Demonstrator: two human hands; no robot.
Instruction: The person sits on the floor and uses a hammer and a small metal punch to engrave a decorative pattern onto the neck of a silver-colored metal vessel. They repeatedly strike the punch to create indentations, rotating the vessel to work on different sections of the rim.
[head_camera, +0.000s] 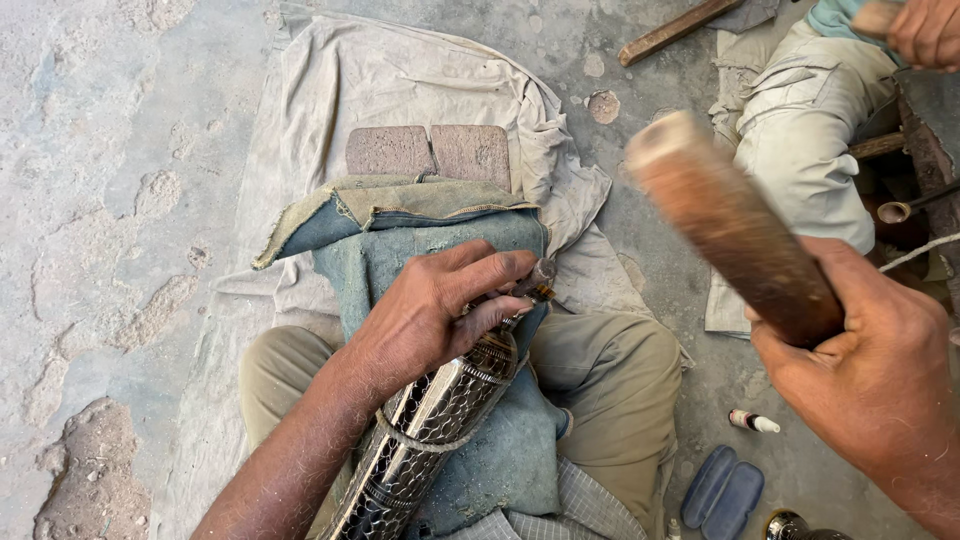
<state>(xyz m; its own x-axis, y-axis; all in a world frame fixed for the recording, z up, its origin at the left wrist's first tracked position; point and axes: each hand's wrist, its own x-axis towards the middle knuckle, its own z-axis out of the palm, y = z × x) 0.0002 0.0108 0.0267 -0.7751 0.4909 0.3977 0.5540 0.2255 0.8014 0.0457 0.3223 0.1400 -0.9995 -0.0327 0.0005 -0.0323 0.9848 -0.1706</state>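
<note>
Head view: the work looks mid-way. Lower centre of the frame, the left hand (435, 315) grasps a small punch (540, 273) against a shiny metal tube (430, 430) lying on a blue-grey cloth (440, 250) over the lap. Its surface already carries a dense scale-like pattern; I cannot tell how much stays plain. At right, the right hand (870, 370) is clenched on a raised, blurred wooden mallet (730, 225).

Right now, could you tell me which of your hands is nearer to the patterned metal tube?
Left. The left hand grips the top of the patterned metal tube; the right hand is off to its right, raised, holding a wooden mallet.
</note>
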